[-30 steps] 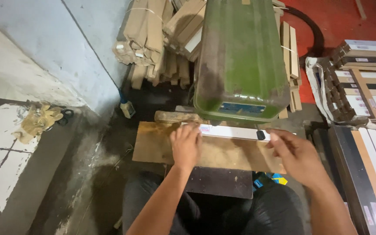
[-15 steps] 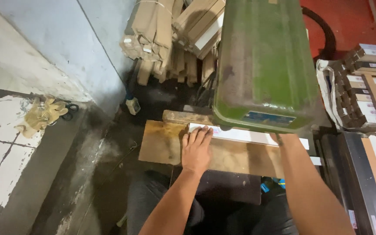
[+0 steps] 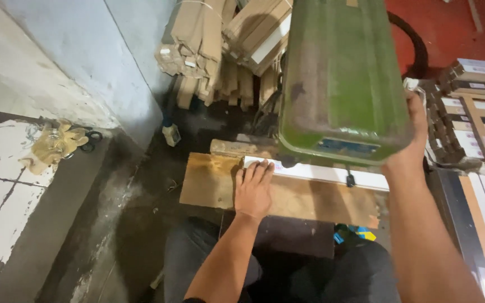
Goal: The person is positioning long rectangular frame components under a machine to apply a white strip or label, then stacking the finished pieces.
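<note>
Pressed flat with open fingers, the left hand (image 3: 254,189) pins a white strip (image 3: 315,172) onto a wooden board (image 3: 209,182). A green machine (image 3: 343,78) is gripped at its side by the right hand (image 3: 413,140), hiding the strip's middle. Bundled cardboard (image 3: 197,45) is stacked behind.

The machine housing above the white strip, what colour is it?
Green, worn and grimy, machine housing seen clearly in the head view.
</note>
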